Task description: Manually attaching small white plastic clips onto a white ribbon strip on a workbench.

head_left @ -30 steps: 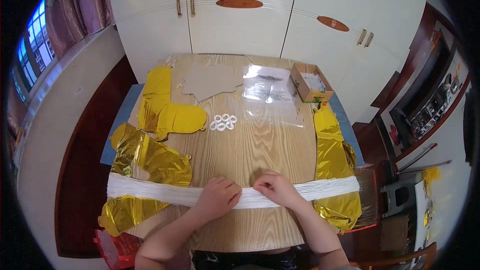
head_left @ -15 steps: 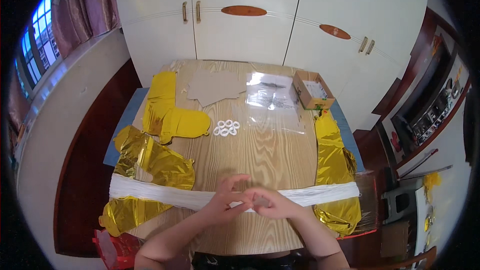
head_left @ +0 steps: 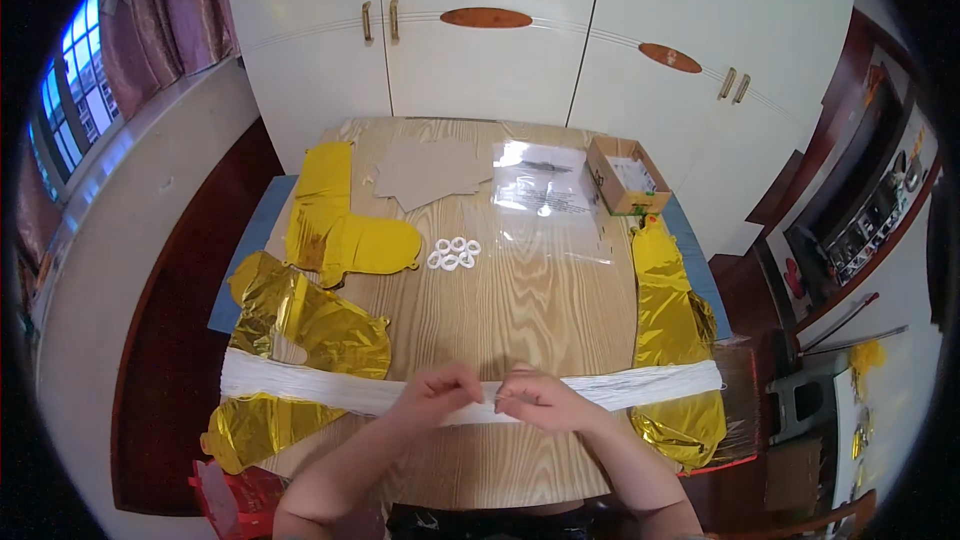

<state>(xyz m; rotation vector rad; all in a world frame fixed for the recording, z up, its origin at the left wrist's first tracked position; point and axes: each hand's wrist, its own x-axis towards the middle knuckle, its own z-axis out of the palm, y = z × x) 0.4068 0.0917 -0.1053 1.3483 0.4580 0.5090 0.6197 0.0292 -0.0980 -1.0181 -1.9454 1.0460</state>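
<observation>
A long bundle of white string (head_left: 312, 381) stretches from left to right across the near part of the table. Above its middle, my left hand (head_left: 436, 399) has its fingers bent together in a pinch. Close by on the right, my right hand (head_left: 545, 402) pinches too, its fingertips a small gap from the left ones. Anything between the fingers is too thin or hidden to make out. Under the string's left end lie crumpled gold foil balloons (head_left: 335, 332), and another gold foil balloon (head_left: 668, 325) lies under its right end.
Several small white rings (head_left: 458, 242) sit mid-table. Behind them are grey cardboard sheets (head_left: 425, 172), a clear plastic sleeve (head_left: 545, 195) and a small cardboard box (head_left: 628, 176). Another flat gold balloon (head_left: 375, 245) lies at the left; a red bag (head_left: 240, 500) is below the table's left edge.
My hands have drawn slightly apart from touching. The left hand's raised, spread fingers have curled in, and the right hand has turned a little. The things on the table stay put.
</observation>
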